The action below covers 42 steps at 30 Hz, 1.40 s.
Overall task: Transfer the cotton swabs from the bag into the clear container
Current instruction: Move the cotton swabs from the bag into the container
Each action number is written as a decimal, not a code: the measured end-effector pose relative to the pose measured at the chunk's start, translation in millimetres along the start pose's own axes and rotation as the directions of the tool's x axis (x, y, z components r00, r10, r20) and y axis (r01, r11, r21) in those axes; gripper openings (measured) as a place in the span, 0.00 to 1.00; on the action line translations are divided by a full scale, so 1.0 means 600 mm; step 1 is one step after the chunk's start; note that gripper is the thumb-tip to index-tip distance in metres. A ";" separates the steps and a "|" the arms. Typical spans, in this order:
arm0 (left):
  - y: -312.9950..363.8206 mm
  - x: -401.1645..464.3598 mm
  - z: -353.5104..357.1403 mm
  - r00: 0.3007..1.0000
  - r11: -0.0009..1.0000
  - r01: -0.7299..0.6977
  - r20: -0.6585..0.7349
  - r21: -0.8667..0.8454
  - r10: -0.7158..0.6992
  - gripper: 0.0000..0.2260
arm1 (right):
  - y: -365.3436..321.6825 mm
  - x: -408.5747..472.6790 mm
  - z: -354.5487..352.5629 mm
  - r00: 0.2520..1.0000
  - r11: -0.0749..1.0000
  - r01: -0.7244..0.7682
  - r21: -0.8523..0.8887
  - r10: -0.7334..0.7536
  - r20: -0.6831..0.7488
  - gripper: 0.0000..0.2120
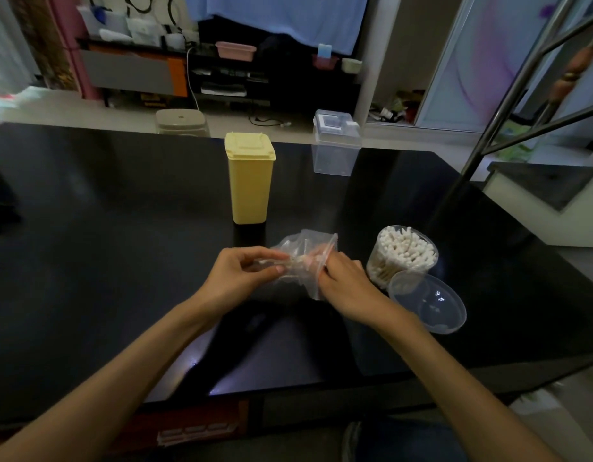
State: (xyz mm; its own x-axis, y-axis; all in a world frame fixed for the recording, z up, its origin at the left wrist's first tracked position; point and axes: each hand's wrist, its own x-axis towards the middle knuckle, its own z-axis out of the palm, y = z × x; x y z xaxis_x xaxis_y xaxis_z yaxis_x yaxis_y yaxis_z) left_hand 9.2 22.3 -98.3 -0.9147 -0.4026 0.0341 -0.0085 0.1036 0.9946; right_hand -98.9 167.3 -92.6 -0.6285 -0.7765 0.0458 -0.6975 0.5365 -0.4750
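At the centre of the frame both hands work a crumpled clear plastic zip bag (305, 261) held just above the black glossy table (105, 245). The left hand (245, 271) pinches the bag's left side between thumb and fingertips, closed on the film and, it seems, on a few swabs inside it. The right hand (341, 281) is closed on the bag's right edge near the pinkish zip strip, fingers curled around the plastic.

The clear round container (403, 255) stands at the right of centre, just beside the right hand, already packed with upright cotton swabs (405, 246). Its clear lid (428, 301) lies open-side up, touching the container's near side. The bag looks nearly empty; only a few thin sticks show through it, and their number cannot be told.

To do this step well, I judge the right hand should spread the mouth wide while the left pushes the last swabs along from outside the film, keeping them parallel so they slide out together. Tip the mouth over the container's opening before releasing, since loose swabs would roll on the glossy top. The container is crowded, so seat the ends among the others with care.

A yellow lidded bin-shaped box (250, 181) stands above centre, and a clear lidded box (335, 148) sits upper right of it. No brand, label or writing is readable on any of them
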 end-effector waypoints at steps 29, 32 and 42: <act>-0.027 0.014 -0.012 0.994 0.977 -0.014 -0.105 0.214 0.037 0.10 | -0.003 -0.015 -0.049 0.923 0.972 0.094 -0.213 -0.165 -0.347 0.04; -0.038 0.015 -0.019 0.995 0.959 0.001 -0.094 0.283 0.026 0.10 | -0.001 -0.013 -0.049 0.953 0.997 0.035 -0.074 -0.055 -0.298 0.05; -0.049 0.016 -0.027 0.983 0.717 -0.050 -0.092 0.695 0.158 0.13 | 0.014 -0.009 -0.059 0.965 0.961 -0.082 0.264 0.142 -0.218 0.06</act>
State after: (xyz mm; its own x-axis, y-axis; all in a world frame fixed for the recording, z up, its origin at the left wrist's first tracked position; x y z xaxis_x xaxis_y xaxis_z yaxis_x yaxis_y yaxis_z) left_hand 7.1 0.8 -125.9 -0.8636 -0.4630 0.1996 -0.2410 0.7268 0.6432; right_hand -113.4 187.7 -65.9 -0.7812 -0.6012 0.1683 -0.5278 0.4920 -0.6923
